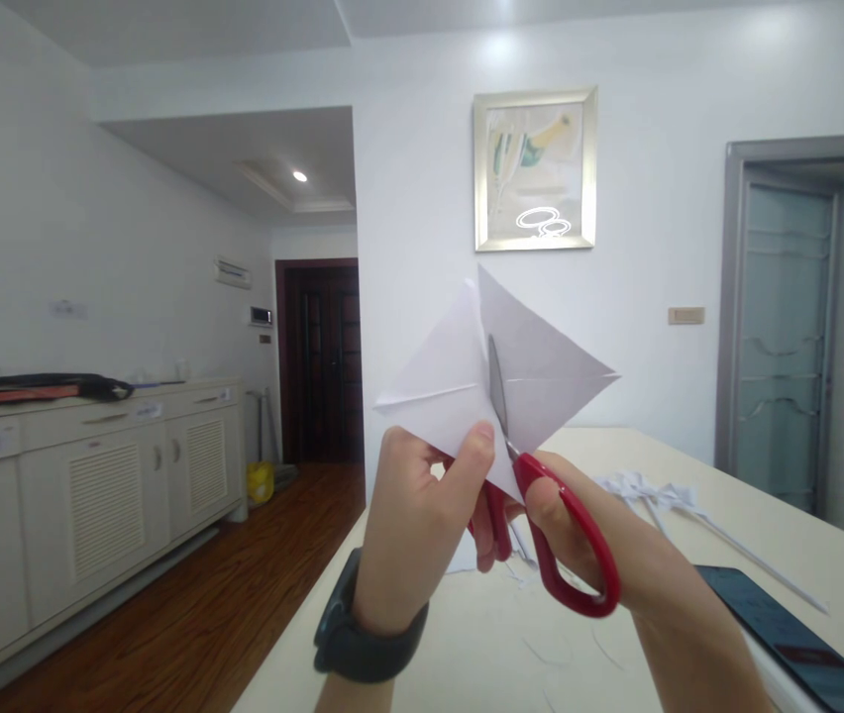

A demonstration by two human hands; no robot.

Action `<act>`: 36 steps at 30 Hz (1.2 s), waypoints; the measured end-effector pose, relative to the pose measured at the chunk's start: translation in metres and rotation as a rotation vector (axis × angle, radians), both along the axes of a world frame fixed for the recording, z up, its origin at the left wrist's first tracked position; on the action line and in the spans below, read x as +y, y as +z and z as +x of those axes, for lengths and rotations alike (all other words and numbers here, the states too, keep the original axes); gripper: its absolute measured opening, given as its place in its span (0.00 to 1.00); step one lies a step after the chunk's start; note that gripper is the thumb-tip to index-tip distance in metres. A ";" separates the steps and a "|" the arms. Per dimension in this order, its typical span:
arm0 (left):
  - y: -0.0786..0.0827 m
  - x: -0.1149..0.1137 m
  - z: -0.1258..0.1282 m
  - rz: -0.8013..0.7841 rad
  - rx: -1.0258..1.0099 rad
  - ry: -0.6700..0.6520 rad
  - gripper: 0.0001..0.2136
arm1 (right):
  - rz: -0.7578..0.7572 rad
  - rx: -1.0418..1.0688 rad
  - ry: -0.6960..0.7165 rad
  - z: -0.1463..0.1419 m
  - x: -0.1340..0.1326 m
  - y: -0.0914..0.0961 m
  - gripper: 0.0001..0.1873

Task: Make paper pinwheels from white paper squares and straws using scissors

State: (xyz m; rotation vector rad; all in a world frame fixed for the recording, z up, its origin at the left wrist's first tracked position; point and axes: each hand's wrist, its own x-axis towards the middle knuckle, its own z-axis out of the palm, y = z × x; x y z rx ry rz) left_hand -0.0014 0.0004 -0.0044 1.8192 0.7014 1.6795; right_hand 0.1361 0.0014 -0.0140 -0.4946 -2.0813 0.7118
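Observation:
My left hand [414,515], with a dark watch on its wrist, pinches the lower edge of a folded white paper sheet [541,366] and holds it up in front of me. My right hand [585,535] grips red-handled scissors [556,535], fingers through the loops. The scissors' metal blade [497,388] points up into a slit in the middle of the paper. Both hands hover above the near end of a cream table [467,654].
A dark phone [786,624] lies on the table at the right. White paper pinwheels on thin sticks [660,495] and small paper scraps lie behind my hands. A white sideboard [95,495] stands along the left wall across a wooden floor.

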 end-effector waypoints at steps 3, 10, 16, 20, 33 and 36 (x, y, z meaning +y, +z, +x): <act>0.000 0.000 -0.001 0.024 0.041 0.010 0.24 | -0.005 -0.004 -0.002 0.000 -0.001 0.000 0.24; 0.001 0.001 -0.003 0.079 0.091 0.083 0.23 | -0.033 -0.010 0.010 0.001 -0.001 0.000 0.24; 0.002 -0.001 -0.001 0.055 0.036 0.037 0.21 | -0.044 -0.041 0.056 0.001 0.000 0.003 0.24; 0.003 0.000 0.002 0.028 -0.113 0.069 0.17 | -0.076 -0.058 0.031 0.002 -0.006 0.007 0.19; 0.004 0.011 -0.006 0.212 -0.541 0.172 0.06 | -0.205 -0.437 -0.191 0.045 0.033 -0.001 0.17; 0.005 0.013 -0.011 0.210 -0.376 0.154 0.05 | -0.161 -0.515 -0.360 0.054 0.054 -0.010 0.18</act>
